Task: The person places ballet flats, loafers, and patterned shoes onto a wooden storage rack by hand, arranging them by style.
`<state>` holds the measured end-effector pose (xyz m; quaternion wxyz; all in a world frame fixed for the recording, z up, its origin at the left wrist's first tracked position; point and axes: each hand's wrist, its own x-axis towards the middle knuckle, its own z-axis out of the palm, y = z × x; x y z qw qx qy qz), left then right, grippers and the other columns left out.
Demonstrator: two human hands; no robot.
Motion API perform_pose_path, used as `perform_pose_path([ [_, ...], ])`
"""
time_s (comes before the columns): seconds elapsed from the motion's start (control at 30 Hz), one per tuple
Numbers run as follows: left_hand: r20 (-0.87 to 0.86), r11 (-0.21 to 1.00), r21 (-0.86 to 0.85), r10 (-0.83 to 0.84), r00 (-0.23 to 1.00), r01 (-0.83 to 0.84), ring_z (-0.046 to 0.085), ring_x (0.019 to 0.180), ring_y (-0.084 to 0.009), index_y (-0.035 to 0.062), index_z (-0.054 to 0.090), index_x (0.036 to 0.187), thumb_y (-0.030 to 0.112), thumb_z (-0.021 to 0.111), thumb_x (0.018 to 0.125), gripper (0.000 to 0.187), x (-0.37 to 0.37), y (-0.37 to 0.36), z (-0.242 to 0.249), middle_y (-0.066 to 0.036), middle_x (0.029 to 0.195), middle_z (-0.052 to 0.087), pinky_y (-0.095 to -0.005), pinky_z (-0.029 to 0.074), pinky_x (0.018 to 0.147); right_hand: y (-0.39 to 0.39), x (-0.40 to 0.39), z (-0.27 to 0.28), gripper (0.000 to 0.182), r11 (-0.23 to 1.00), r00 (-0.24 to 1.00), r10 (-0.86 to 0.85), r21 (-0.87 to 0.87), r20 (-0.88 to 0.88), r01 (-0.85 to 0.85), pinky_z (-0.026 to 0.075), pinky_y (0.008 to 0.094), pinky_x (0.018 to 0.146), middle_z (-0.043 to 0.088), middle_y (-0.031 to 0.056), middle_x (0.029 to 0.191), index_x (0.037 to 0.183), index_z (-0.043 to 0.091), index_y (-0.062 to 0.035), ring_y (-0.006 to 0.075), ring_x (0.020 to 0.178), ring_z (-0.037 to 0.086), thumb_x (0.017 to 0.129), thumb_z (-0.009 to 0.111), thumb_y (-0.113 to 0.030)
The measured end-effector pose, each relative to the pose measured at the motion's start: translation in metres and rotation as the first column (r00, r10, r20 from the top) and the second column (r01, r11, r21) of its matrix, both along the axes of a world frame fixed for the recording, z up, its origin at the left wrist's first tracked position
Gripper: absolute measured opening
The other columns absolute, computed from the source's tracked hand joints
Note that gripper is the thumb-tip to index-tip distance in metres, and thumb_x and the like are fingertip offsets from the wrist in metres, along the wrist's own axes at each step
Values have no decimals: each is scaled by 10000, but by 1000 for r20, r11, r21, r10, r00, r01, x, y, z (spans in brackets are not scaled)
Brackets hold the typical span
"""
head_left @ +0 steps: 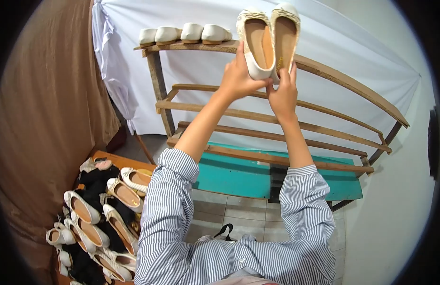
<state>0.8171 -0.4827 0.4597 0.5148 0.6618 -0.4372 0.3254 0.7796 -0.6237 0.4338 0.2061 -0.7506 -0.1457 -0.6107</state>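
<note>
- Head view: left hand point(239, 76) and right hand point(282, 92) raised together, fingers pinching the heels of a cream pair of flats point(270, 40), held soles-away at the top rail point(343, 80) of the wooden rack point(277, 159).
- Four pale shoes point(184, 34) already sit far left on that rail.
- More flats heaped in the near-left pile point(99, 213).
- Judgement: keep the pair level and side by side, heels gripped firmly.

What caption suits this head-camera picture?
Both hands, left hand and right hand, lift a pair of cream flats toward a wooden rack.
</note>
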Motion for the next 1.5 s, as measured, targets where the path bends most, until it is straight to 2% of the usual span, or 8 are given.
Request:
perform_pose_path([
  [0.1, 113, 922, 89, 367, 923, -377, 547, 1041, -351, -126, 188, 1324, 489, 735, 554, 1127, 34, -3, 16, -217, 1115, 571, -495, 324, 882, -3, 29, 17, 307, 998, 997, -61, -30, -56, 59, 477, 464, 767, 376, 377, 1234, 932, 482, -2, 481, 1020, 511, 745, 674, -151],
  [0.2, 50, 875, 205, 438, 897, -439, 557, 1033, -340, -141, 218, 1310, 505, 715, 567, 1103, 56, 0, 31, -217, 1072, 593, -482, 330, 889, -6, 54, 30, 341, 992, 992, -114, -68, -48, 110, 483, 464, 775, 415, 350, 1215, 974, 467, -15, 452, 985, 545, 770, 656, -210],
  [0.33, -96, 926, 178, 352, 931, -332, 604, 951, -324, -148, 331, 1215, 557, 662, 607, 988, 79, 0, 48, -196, 954, 644, -452, 350, 867, -6, 75, 55, 442, 992, 983, -123, -1, -135, 124, 491, 474, 750, 491, 310, 1142, 1065, 400, -31, 433, 948, 568, 759, 649, -231],
  [0.37, -91, 875, 250, 447, 890, -414, 604, 971, -310, -67, 404, 1219, 564, 610, 688, 850, 80, 1, 52, -185, 991, 640, -402, 404, 861, -5, 77, 60, 444, 993, 980, -113, 7, -162, 115, 491, 478, 742, 515, 287, 1121, 1084, 400, -34, 430, 928, 574, 766, 634, -236],
  [0.57, -62, 800, 365, 531, 845, -476, 631, 852, -304, -32, 523, 1094, 629, 489, 768, 737, 93, 4, 58, -153, 808, 661, -415, 399, 790, -4, 91, 73, 510, 989, 957, -139, 15, -253, 148, 488, 479, 718, 586, 220, 1032, 1214, 367, -64, 413, 860, 591, 805, 572, -289],
  [0.87, 27, 807, 221, 556, 831, -547, 639, 722, -285, -28, 539, 956, 611, 496, 784, 663, 107, -3, 47, -149, 721, 655, -432, 357, 784, -10, 111, 61, 619, 980, 966, -197, -32, -168, 194, 464, 480, 768, 571, 185, 1102, 1372, 257, -138, 410, 912, 571, 860, 529, -353],
  [1.17, 18, 775, 293, 581, 814, -559, 635, 742, -283, -24, 513, 1059, 625, 452, 817, 695, 112, -2, 50, -115, 688, 649, -409, 351, 768, -16, 123, 62, 537, 990, 961, -144, -32, -234, 140, 412, 494, 863, 494, 163, 1230, 1386, 241, -141, 383, 1035, 525, 911, 438, -296],
  [1.5, 188, 729, -106, 683, 706, -676, 554, 978, -320, -62, 425, 1200, 408, 538, 848, 598, 121, -17, 26, -199, 1156, 535, -427, 354, 778, 2, 114, 68, 421, 997, 957, -49, 40, -286, 63, 427, 480, 849, 521, 175, 1185, 1282, 337, -92, 416, 1018, 521, 906, 453, -242],
])
